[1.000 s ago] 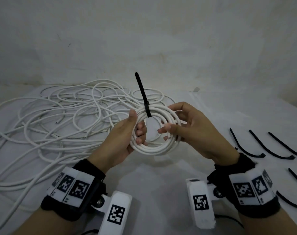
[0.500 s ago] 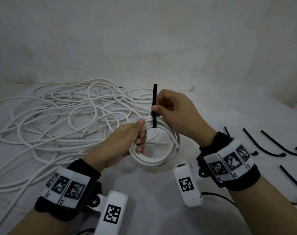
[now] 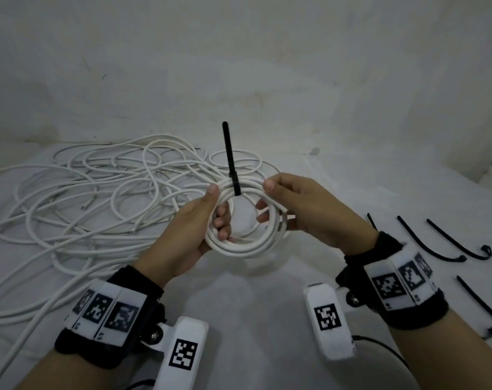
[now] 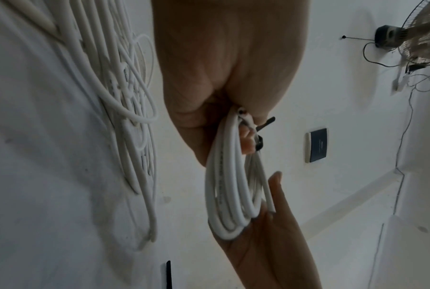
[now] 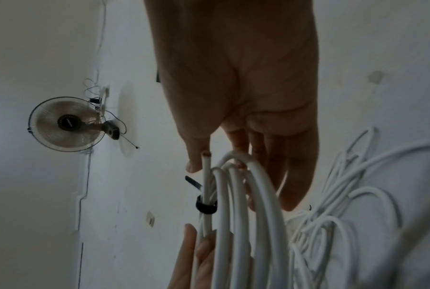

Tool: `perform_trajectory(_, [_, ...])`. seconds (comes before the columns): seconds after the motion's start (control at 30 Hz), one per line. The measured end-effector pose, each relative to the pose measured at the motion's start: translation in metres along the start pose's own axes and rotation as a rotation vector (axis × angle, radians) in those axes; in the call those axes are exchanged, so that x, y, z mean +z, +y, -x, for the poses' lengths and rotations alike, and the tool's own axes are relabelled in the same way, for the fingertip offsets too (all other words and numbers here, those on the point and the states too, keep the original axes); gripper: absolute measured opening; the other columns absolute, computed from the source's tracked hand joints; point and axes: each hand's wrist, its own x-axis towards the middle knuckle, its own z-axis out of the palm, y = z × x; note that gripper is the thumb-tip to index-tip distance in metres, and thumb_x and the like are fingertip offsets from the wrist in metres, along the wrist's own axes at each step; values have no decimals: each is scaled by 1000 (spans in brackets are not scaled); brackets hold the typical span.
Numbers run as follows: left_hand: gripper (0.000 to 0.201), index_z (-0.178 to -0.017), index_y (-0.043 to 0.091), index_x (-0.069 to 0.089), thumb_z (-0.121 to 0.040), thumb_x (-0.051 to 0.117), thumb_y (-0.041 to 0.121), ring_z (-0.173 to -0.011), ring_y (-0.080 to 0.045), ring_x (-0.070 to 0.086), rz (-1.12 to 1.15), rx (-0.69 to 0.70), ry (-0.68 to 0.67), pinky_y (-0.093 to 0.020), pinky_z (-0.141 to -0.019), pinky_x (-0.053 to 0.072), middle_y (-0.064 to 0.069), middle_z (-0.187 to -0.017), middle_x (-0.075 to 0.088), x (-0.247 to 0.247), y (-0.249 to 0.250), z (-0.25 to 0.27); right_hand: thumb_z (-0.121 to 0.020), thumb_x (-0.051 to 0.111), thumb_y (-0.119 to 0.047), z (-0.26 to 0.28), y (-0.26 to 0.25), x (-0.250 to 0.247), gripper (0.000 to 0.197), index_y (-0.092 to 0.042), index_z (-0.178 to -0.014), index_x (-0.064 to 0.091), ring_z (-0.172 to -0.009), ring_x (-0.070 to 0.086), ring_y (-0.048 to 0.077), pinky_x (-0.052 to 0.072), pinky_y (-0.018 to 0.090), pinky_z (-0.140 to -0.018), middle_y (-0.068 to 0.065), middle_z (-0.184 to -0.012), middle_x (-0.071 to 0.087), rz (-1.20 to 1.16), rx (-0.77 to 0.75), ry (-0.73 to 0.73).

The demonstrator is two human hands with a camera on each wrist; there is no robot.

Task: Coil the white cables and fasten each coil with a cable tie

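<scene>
Now both hands hold one coil [image 3: 247, 220] up between them: the left hand [image 3: 194, 229] has fingers curled through its ring, the right hand [image 3: 303, 212] pinches the opposite side. A black tie [image 3: 231, 161] already cinches the top, its stiff tail standing upright. This coil looks fastened; next it likely gets set down. Beyond the left hand sprawl smooth, springy loose cables [image 3: 78, 198]; past the right wrist lie spare ties [image 3: 427, 243].

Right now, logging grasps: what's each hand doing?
Left hand: holding the coil.
Right hand: holding the coil too.
</scene>
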Motion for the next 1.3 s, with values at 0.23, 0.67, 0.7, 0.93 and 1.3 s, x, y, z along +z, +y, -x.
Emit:
perform_trajectory(0.23, [41,-75,14,47,-87,36,52,-51,-10,50,39,-2,64,-21,-51,49,3,-55,43,6,-3,2,-94,57,-18,10,17,15,10,-22,-103,54,-69,62,16,61,37,-64,9,-84,62,164,-107,181])
perform_trajectory(0.67, [38,-81,11,56,-98,36,39,-59,-11,57,-106,29,55,-27,-70,50,0,-66,55,22,7,-15,-89,52,-4,-1,17,0,12,-15,-91,56,-55,41,10,35,13,-50,2,-69,52,398,-271,427])
perform_trajectory(0.7, [40,-81,12,58,-99,35,39,-60,-11,58,-168,52,52,-25,-70,51,0,-66,57,23,10,-19,-89,52,-4,-4,17,-4,13,-14,-94,57,-57,45,9,37,12,-52,4,-72,56,360,-285,446])
perform_trajectory(0.93, [49,-86,10,65,-103,27,37,-84,-18,63,-622,197,79,-28,-82,48,-2,-82,66,27,14,-71,-92,51,-6,-40,27,-41,9,-11,-95,57,-54,53,0,38,10,-49,-3,-67,62,231,-275,600])
perform_trajectory(1.3, [75,-152,22,4,-94,38,56,-147,-22,-5,-1766,-167,-234,-43,-117,8,-4,-161,-8,-36,-22,-122,-91,48,-3,-153,61,-100,9,-1,-98,54,-64,59,28,46,23,-31,22,-90,63,93,41,817])
